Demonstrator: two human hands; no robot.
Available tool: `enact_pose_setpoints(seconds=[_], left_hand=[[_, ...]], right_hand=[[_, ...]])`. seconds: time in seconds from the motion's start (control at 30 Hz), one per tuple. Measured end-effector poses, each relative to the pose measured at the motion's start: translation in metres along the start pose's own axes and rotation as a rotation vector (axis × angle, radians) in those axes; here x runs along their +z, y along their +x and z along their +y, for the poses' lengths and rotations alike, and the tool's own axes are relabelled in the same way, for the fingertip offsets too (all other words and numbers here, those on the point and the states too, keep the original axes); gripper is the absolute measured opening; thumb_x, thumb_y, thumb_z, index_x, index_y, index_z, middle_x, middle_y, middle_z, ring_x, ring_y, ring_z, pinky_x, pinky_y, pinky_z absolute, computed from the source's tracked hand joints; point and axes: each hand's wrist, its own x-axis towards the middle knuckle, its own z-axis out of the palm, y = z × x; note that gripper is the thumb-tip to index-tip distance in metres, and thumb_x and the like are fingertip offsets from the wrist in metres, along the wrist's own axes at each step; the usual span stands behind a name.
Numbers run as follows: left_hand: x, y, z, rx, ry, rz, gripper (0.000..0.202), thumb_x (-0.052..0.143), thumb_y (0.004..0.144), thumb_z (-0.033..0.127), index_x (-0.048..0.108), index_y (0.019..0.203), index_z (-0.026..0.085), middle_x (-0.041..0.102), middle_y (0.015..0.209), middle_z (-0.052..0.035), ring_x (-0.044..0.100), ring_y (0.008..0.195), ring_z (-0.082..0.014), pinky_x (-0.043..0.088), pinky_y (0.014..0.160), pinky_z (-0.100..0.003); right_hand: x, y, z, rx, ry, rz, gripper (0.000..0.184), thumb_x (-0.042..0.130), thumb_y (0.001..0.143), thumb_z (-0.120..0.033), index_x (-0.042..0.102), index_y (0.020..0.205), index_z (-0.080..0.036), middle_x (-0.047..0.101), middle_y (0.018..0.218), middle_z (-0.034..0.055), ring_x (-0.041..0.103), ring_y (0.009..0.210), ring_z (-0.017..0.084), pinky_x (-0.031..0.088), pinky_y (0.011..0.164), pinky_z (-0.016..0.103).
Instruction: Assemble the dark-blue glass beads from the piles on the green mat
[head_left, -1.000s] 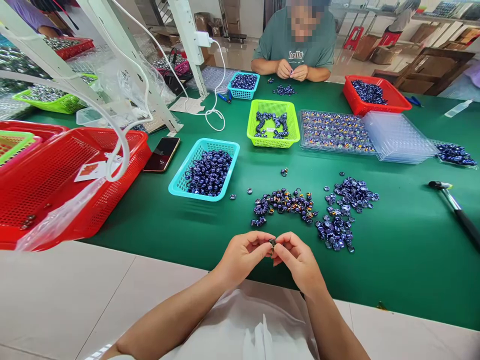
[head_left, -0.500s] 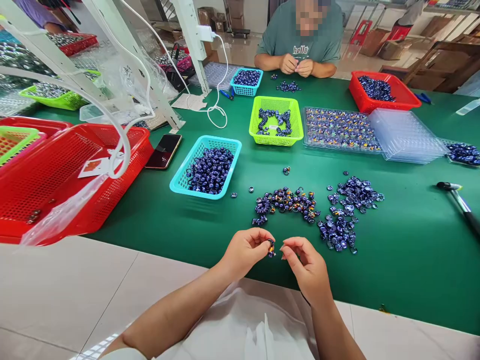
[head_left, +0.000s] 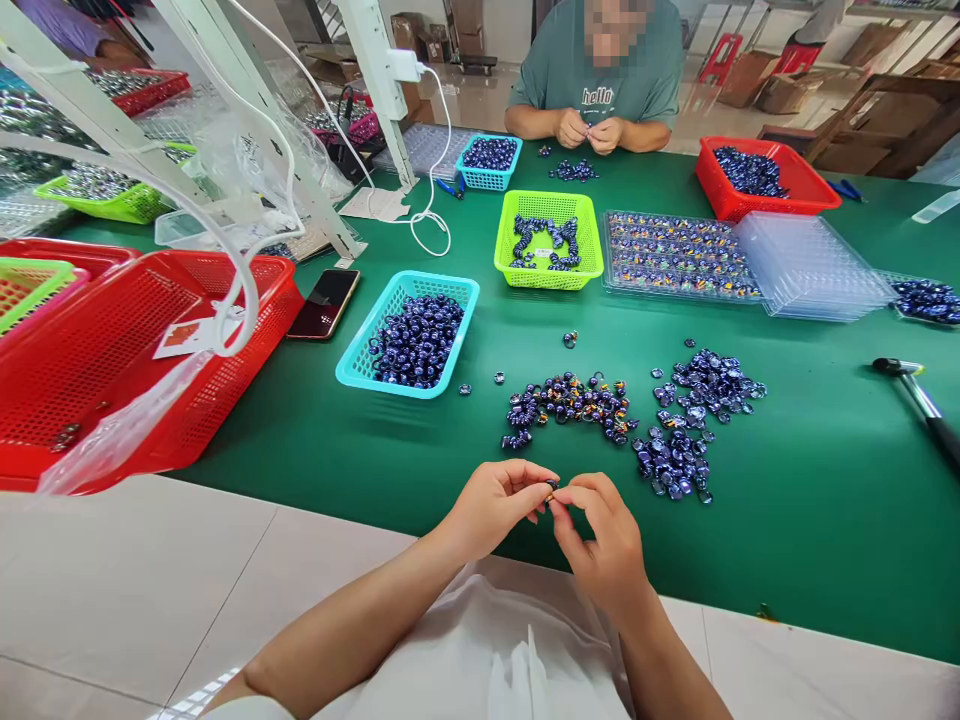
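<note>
My left hand (head_left: 491,508) is closed, its thumb and fingertips pinching a small shiny dark-blue and orange ring-like piece (head_left: 551,490) above the table's near edge. My right hand (head_left: 604,535) meets it from the other side, thumb and forefinger closed on the same piece; the fingertips hide most of it. Just beyond my hands lies a curved pile of similar dark-blue and orange pieces (head_left: 574,398). Right of that are loose flat, round dark-blue caps (head_left: 679,465). A light-blue basket (head_left: 356,372) full of round dark-blue parts stands to the left.
A green basket (head_left: 510,275), a clear tray of finished-looking pieces (head_left: 675,255) and stacked clear trays (head_left: 814,265) stand farther back. A hammer (head_left: 919,395) lies right. Left are a phone (head_left: 324,303) and a large red basket (head_left: 281,300). Opposite, a person (head_left: 600,80) handles small parts.
My right hand has moved left and its fingertips now touch the piece in my left hand; before, there was a gap between them. The view has shifted slightly.
</note>
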Motion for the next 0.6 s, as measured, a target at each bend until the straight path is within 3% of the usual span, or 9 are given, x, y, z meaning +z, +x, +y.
enact_pose_setpoints(seconds=[0.13,0.37,0.47,0.6], left_hand=[[0.000,-0.004,-0.005,0.051,0.007,-0.017,0.028,0.075,0.077,0.034,0.077,0.097,0.014,0.076,0.084,-0.0071,0.067,0.072,-0.0163,0.056,0.068,-0.028],[0.003,-0.008,-0.018,0.215,0.180,0.053,0.026,0.074,0.080,0.031,0.078,0.101,0.017,0.076,0.096,-0.0102,0.068,0.086,-0.0214,0.056,0.076,-0.031],[0.004,-0.008,-0.015,0.209,0.199,0.080,0.023,0.073,0.081,0.032,0.079,0.097,0.017,0.075,0.092,-0.0090,0.067,0.080,-0.0196,0.055,0.072,-0.029],[0.002,-0.008,-0.006,0.139,0.124,0.033,0.022,0.071,0.080,0.034,0.076,0.089,0.015,0.072,0.078,-0.0051,0.060,0.066,-0.0142,0.049,0.063,-0.025]], right_hand=[[-0.004,0.003,-0.005,0.254,0.131,-0.022,0.008,0.056,0.092,-0.019,0.061,0.087,-0.024,0.060,0.084,0.0019,0.056,0.076,0.017,0.045,0.067,0.029],[-0.007,0.008,-0.003,0.564,0.340,-0.098,0.017,0.061,0.092,-0.038,0.061,0.085,-0.022,0.059,0.081,0.0008,0.054,0.074,0.016,0.043,0.065,0.026],[-0.004,0.006,-0.002,0.613,0.396,-0.098,0.022,0.061,0.091,-0.042,0.059,0.087,-0.021,0.059,0.079,0.0005,0.053,0.071,0.016,0.043,0.061,0.026],[-0.005,0.003,-0.003,0.537,0.407,-0.124,0.017,0.057,0.095,-0.038,0.060,0.090,-0.022,0.058,0.082,0.0014,0.053,0.071,0.015,0.044,0.061,0.026]])
